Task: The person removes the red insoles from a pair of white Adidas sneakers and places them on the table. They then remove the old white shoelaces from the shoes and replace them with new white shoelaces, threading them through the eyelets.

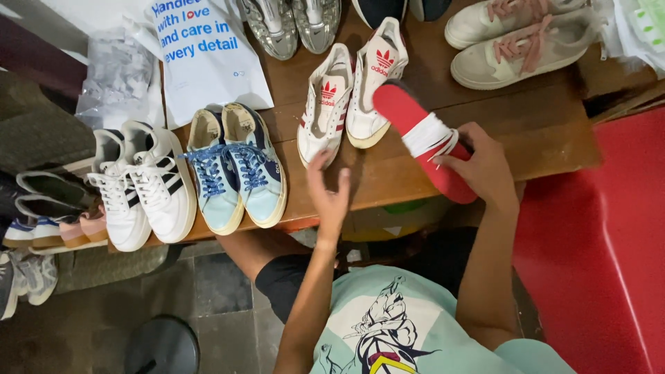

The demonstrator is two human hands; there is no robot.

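Right hand [485, 166] grips a red insole [415, 135] wrapped with white laces [428, 135], holding it above the wooden table [540, 131]. Left hand [329, 197] is open, fingers spread, just beside the toe of a white shoe with red stripes [325, 104]. Farther left, a white bag with blue lettering [208, 62] lies flat at the table's back, behind pale blue shoes [239, 166].

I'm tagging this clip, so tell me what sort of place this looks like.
Probably a shoe cleaning or repair workspace. Many pairs of sneakers line a brown wooden table, among them a white pair with red stripes, and the right hand holds red insoles wrapped with white laces.
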